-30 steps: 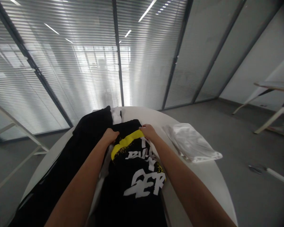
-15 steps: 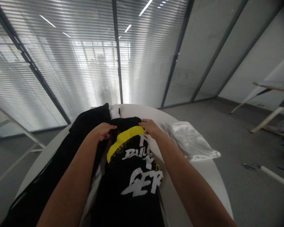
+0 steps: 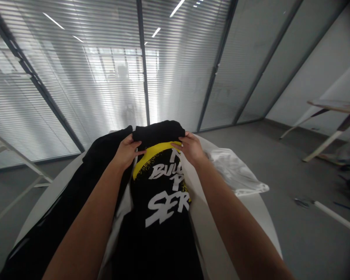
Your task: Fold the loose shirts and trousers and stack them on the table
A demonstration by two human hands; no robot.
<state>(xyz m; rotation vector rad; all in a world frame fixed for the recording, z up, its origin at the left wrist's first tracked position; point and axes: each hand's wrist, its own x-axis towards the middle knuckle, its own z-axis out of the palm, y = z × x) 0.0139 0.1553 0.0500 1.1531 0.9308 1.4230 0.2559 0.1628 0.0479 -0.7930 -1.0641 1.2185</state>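
On the far side stands a glass partition (image 3: pixel 105 97) with thin horizontal slats, and before it a smooth white worktop (image 3: pixel 265 225) with a curved edge. Lengthwise on its left lies a plain black garment (image 3: pixel 70 198); just right of that, a printed black garment (image 3: pixel 160 245) runs from near to far at the middle. Both forearms stretch forward over the worktop, the right one passing near a glossy white packet (image 3: pixel 236 171), soft and creased. The left hand (image 3: pixel 127 153) and right hand (image 3: pixel 192 148) each pinch a side edge of the printed black garment by its far end, both grips closed on cloth. Below a speckled yellow arc, white brush-style capitals read "BUL", "P" and "SER".
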